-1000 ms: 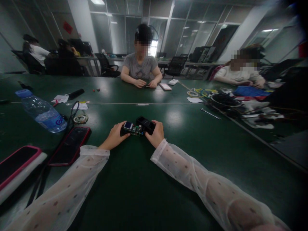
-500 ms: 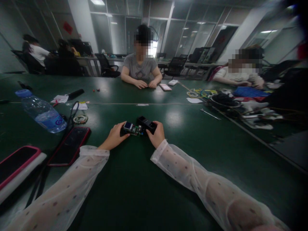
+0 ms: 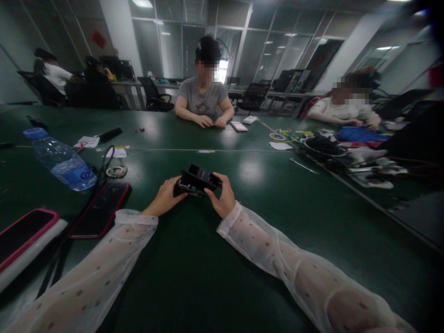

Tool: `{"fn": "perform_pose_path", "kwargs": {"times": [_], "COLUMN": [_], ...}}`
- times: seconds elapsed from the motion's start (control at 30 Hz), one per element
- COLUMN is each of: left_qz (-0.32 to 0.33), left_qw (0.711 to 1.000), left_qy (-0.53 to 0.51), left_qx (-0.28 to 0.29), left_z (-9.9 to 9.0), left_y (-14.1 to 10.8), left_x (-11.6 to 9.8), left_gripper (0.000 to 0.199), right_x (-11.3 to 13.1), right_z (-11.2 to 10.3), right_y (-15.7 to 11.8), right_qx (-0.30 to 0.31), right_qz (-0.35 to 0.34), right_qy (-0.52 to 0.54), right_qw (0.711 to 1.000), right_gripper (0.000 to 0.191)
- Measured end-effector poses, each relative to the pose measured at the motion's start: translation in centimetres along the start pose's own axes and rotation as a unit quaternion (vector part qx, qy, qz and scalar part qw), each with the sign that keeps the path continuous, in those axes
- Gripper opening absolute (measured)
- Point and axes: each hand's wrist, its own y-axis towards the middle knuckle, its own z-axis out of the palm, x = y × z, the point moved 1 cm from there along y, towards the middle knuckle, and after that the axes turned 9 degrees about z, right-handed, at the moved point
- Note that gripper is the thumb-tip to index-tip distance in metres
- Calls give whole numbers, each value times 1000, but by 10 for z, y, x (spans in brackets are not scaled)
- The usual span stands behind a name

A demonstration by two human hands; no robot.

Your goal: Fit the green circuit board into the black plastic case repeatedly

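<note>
My left hand [image 3: 167,196] is closed on the left end of a small green circuit board [image 3: 191,188], which appears to sit in a dark lower casing. Between thumb and fingers, my right hand [image 3: 223,194] grips a black plastic cover [image 3: 203,175] by its right end. The cover is tilted and lies over most of the board, so only the board's front edge shows. Its openings face up. Whether cover and casing are fitted together I cannot tell. Both hands are near the middle of the green table [image 3: 180,277].
To the left are a water bottle [image 3: 65,162], a red-edged phone [image 3: 100,210], a pink-cased phone [image 3: 27,236] and a bracelet [image 3: 116,171]. A wrench [image 3: 303,166] and a heap of cables [image 3: 321,147] lie at the right. A person [image 3: 204,97] sits opposite; another sits at right.
My right hand has brought the black cover leftward over the circuit board, hiding the small screen that showed before. My left hand has stayed in place.
</note>
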Motion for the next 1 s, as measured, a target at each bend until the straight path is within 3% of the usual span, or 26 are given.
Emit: {"fn": "perform_pose_path", "kwargs": {"times": [0.17, 0.77, 1.0], "left_qz": [-15, 9, 1], "left_qw": [1000, 999, 998], "left_qy": [5, -41, -45], "left_qx": [0, -35, -36], "left_z": [1, 6, 6], "left_y": [0, -2, -1], "left_x": [2, 8, 7], "left_gripper": [56, 86, 93], "right_x": [-1, -7, -8], "right_z": [2, 4, 3], "right_y": [1, 4, 3], "right_qx": [33, 91, 84], "right_qz": [-27, -39, -23], "right_qy": [1, -39, -60], "right_qw": [999, 994, 994], "right_gripper": [47, 51, 52]}}
